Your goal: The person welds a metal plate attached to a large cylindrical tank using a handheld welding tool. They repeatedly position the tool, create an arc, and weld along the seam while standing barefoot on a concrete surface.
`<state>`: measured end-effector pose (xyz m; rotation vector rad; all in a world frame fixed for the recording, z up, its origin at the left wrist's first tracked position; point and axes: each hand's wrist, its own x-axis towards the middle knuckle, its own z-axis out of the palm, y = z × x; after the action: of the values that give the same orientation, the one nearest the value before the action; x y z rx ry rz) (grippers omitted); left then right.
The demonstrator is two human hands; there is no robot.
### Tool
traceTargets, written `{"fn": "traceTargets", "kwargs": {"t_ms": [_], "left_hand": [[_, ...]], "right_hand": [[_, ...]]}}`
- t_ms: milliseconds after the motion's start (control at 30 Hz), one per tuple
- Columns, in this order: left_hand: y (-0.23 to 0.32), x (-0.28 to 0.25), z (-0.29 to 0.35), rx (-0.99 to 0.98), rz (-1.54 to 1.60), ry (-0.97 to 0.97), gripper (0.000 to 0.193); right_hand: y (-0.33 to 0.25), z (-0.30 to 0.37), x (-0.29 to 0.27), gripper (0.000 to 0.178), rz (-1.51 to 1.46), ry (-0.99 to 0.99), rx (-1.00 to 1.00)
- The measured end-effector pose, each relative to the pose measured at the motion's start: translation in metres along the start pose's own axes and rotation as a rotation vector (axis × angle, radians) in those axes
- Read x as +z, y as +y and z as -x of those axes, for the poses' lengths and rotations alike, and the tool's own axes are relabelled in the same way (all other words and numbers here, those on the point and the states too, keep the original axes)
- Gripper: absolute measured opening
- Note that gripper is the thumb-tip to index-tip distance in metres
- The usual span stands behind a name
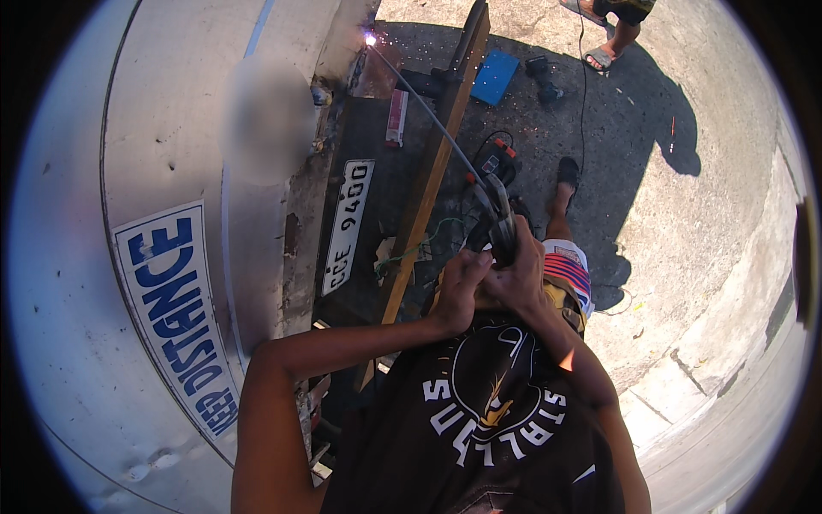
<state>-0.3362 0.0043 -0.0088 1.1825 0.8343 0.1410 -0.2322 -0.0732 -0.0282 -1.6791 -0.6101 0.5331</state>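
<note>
Both my hands are together in front of my chest on a welding electrode holder point(500, 224). My right hand point(521, 272) is closed round its dark handle. My left hand point(460, 289) is closed against the handle's near end, beside the right. A long, thin welding electrode point(428, 113) slants from the jaws up to the left. At its far tip a bright welding arc point(370, 40) glows and throws sparks against the edge of a metal vehicle body point(171, 103).
A long wooden-brown bar point(425, 193) runs beside a white number plate point(348, 227). Beyond lie a red-and-white box point(396, 118), a blue flat case point(495, 77) and a black-and-orange machine point(495, 161). Another person's foot point(599, 58) stands at the top right, near a cable point(583, 103).
</note>
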Motion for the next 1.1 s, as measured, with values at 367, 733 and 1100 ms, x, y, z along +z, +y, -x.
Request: {"fn": "traceTargets", "kwargs": {"t_ms": [367, 733, 1100], "left_hand": [[-0.002, -0.001, -0.002, -0.011, 0.014, -0.006, 0.031], [0.001, 0.001, -0.002, -0.002, 0.01, 0.018, 0.03], [0.006, 0.002, -0.001, 0.093, -0.12, -0.017, 0.028]], "right_hand": [[-0.001, -0.002, 0.0, 0.052, 0.007, -0.006, 0.003], [0.0, -0.001, 0.0, 0.051, 0.014, -0.007, 0.005], [0.005, 0.002, 0.005, 0.048, -0.006, 0.079, -0.04]]}}
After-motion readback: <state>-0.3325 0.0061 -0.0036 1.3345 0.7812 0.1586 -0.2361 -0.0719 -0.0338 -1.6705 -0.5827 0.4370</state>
